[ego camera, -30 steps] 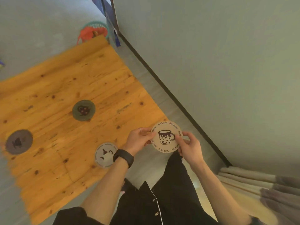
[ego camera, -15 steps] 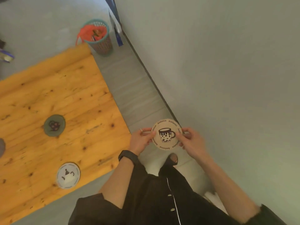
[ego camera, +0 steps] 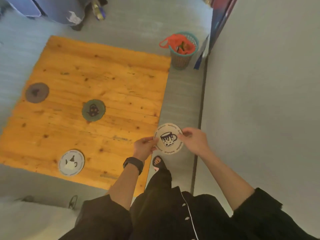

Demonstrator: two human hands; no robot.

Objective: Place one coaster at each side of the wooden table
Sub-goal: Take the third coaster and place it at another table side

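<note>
I hold a round cream coaster (ego camera: 168,138) with a spotted mug drawing, just off the right edge of the wooden table (ego camera: 121,84), above the floor. My left hand (ego camera: 144,147) pinches its left rim and my right hand (ego camera: 194,141) grips its right rim. On the table lie a white teapot coaster (ego camera: 71,162) near the front edge, a dark green coaster (ego camera: 93,110) near the middle and a grey coaster (ego camera: 37,92) at the left edge.
A teal basket (ego camera: 181,51) with a red bag stands on the floor past the table's far right corner. A grey wall (ego camera: 259,101) runs close along the right. Blue items (ego camera: 57,11) lie beyond the table. My foot (ego camera: 158,163) steps beside the table.
The view has swung as I walk along the table's right side; the table now fills the left and the basket is nearer. Both hands still hold the mug coaster.
</note>
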